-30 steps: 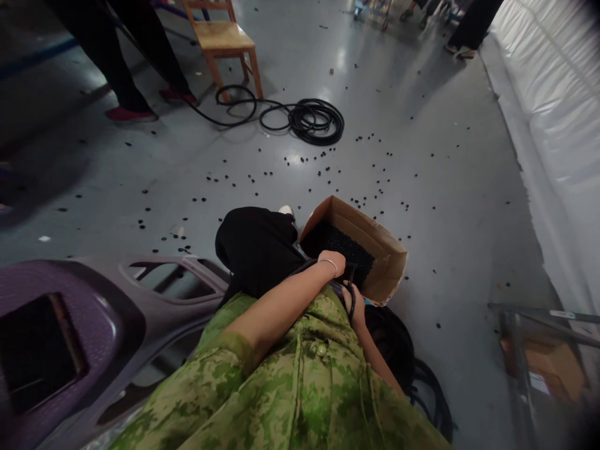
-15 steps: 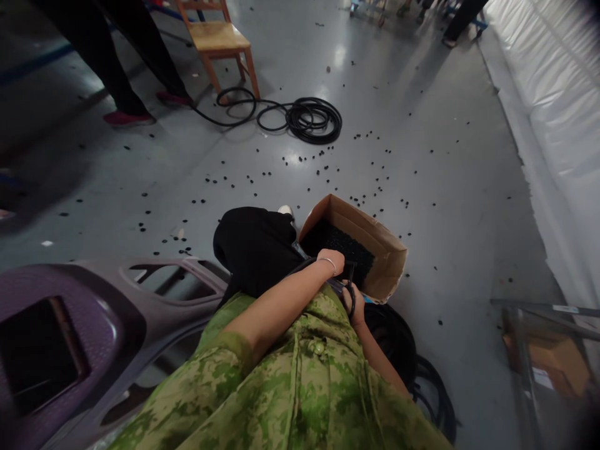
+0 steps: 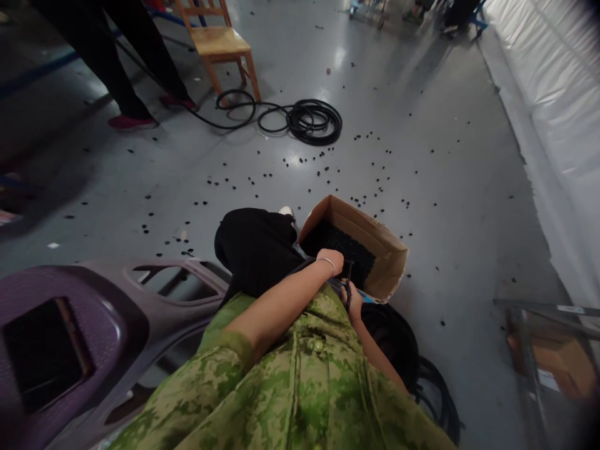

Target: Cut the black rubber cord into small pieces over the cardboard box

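Observation:
My left hand (image 3: 330, 259), with a bracelet at the wrist, is closed over the near edge of a cardboard box (image 3: 387, 265). A black hose (image 3: 302, 266) runs along my forearm to this hand. Close beside it, my right hand (image 3: 355, 301) is closed around a slim dark thing (image 3: 349, 289) that points up toward the left hand; its kind does not show clearly. Many small black pieces (image 3: 344, 240) fill the bottom of the box. The fingertips of both hands are mostly hidden.
Small black pieces are scattered over the grey floor (image 3: 445, 206). A coiled black hose (image 3: 315, 122) lies by a wooden chair (image 3: 220, 40), near a standing person's legs (image 3: 126, 69). At left is a purple stool (image 3: 105, 306) with a phone (image 3: 44, 353); more black hose (image 3: 394, 337) lies at right.
My right hand and the dark thing in it have shifted very slightly. The left hand stays put. A hose now shows across the standing person's legs.

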Tool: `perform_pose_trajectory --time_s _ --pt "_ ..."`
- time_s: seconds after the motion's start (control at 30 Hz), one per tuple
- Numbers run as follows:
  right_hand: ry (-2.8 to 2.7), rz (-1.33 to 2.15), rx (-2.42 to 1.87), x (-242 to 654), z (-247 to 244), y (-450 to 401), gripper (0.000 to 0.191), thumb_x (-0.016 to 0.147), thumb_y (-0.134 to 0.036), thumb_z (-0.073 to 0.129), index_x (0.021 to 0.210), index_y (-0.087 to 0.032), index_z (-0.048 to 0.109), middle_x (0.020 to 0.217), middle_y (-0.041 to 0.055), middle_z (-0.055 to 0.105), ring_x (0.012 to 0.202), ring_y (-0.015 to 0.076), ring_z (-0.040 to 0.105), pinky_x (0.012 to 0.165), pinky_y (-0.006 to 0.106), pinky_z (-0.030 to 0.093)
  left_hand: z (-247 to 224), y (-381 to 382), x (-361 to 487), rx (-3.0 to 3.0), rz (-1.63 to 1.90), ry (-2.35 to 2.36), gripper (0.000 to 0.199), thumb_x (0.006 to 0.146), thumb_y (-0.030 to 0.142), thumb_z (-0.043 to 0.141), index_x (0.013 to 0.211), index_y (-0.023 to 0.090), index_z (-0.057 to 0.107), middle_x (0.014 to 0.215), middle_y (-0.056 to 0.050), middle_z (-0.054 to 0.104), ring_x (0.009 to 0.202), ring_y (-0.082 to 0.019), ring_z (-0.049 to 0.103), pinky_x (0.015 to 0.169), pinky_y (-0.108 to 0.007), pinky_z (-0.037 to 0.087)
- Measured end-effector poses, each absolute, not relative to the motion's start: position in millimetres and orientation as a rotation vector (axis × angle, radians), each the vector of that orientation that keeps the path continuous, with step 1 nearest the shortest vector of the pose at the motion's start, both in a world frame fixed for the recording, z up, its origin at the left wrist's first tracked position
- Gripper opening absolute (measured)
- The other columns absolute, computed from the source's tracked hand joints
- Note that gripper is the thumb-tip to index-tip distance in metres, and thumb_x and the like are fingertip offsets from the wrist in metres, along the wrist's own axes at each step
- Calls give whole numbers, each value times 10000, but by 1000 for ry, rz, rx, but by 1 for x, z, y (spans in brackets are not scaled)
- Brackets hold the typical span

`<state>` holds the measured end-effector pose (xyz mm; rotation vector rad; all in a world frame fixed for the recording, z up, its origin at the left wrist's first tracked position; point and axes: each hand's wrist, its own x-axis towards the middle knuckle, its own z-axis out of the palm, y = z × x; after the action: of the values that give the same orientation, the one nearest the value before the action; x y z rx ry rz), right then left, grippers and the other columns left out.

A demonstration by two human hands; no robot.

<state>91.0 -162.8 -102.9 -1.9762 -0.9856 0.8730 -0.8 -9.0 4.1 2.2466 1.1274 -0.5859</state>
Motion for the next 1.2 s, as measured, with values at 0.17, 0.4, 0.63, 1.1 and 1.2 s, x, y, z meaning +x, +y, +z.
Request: perform_pose_trajectory --time_s 0.17,0.4,0.63,1.1,1.2 --pt "-973 863 -1998 91 -105 -163 436 720 -490 530 953 -145 658 821 80 699 777 224 617 772 316 455 5 -9 -2 2218 -604 1151 313 880 272 503 1082 131 696 1130 -188 670 1044 -265 636 851 -348 505" --pt "-931 879 -1924 90 -100 -166 472 707 -517 562 988 -150 657 984 107 699 915 240 625 847 343 456 7 -8 -2 2211 -604 1182 324 888 272 480 1087 141 699 1131 -176 673 1038 -248 638 847 -326 505" --pt "-723 1138 -1781 94 -84 -178 532 712 -429 600 1169 -158 633 783 45 690 704 192 601 644 292 469 15 -4 -2 2148 -530 1204 372 909 312 431 1116 135 684 1162 -184 657 1074 -263 624 853 -335 503" --pt "-713 1133 -1784 93 -82 -172 505 688 -382 616 1132 -143 638 830 54 695 711 193 591 654 294 459 15 -6 1 2162 -642 1062 370 892 299 459 1142 139 679 1215 -171 636 1123 -272 594 897 -365 491" --pt "-705 1120 -1791 93 -83 -171 503 686 -401 622 1123 -154 652 803 52 693 716 200 595 635 292 459 14 -6 1 2166 -636 1059 371 891 306 464 1138 134 680 1210 -180 636 1120 -275 596 896 -370 492"
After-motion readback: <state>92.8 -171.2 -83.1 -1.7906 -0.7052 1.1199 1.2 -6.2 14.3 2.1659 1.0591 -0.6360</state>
